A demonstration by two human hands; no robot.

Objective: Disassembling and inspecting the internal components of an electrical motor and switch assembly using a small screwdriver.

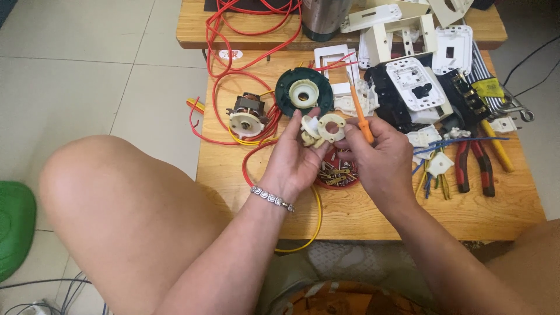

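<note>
My left hand [294,157] holds a cream plastic ring part [326,128] with a round hole, above a small red dish of screws [338,174]. My right hand [379,157] grips an orange-handled screwdriver [359,116] and touches the ring part's right edge. Just beyond the hands a dark green round disc with a cream hub [304,91] lies on the wooden table [373,216]. A small electric motor [248,114] sits to its left among red wire [233,70].
White switch plates and frames [402,35] and black switch blocks [408,99] crowd the back right. Red-handled pliers [475,163], a yellow tool [499,146] and blue wires [437,151] lie right. A metal cylinder [324,17] stands at the back. My bare knee [134,204] is left.
</note>
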